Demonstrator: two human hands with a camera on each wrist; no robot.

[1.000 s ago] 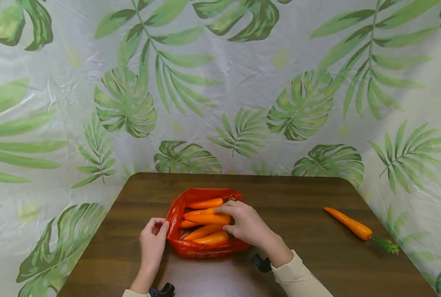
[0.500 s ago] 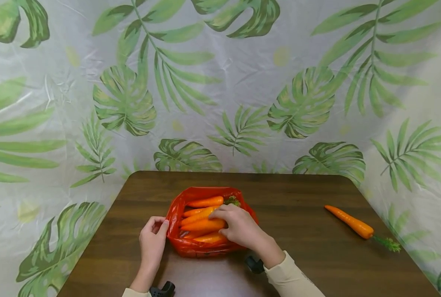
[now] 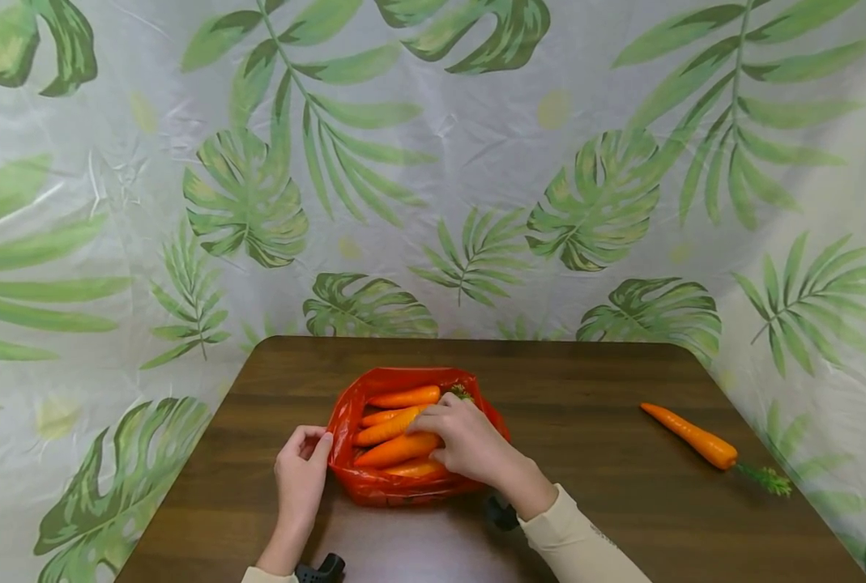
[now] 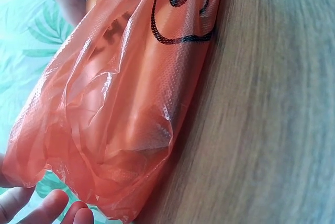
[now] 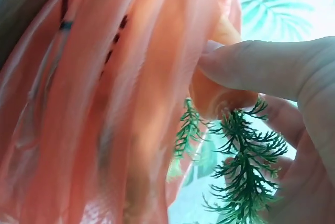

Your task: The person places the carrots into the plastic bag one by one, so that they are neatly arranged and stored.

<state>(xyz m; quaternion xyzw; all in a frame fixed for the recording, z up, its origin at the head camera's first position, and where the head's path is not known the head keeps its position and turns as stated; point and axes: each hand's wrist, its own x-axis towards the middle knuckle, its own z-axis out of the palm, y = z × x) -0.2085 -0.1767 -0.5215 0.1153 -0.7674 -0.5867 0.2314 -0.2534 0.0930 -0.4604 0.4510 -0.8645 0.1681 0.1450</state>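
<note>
A red plastic bag [image 3: 381, 491] lies on its table with the mouth spread, and several orange carrots [image 3: 405, 449] rest side by side inside. My left hand [image 3: 303, 474] pinches the bag's left rim between thumb and fingers. Over the right side of the mouth, my right hand [image 3: 472, 441] holds one carrot by its thick end. In the right wrist view, my thumb presses on that carrot [image 5: 207, 96], fingers behind it; its green top [image 5: 243, 166] hangs below. The left wrist view shows the thin bag wall [image 4: 115, 109] with black print.
One more carrot [image 3: 691, 437] with a leafy top lies alone near the right edge of the brown wooden table [image 3: 571, 405]. A leaf-patterned curtain [image 3: 491, 178] stands behind the table. Black wrist cameras sit below both hands.
My right hand has shifted slightly left, and the carrot in it has moved left and a little lower among the others. My left hand stays at the rim.
</note>
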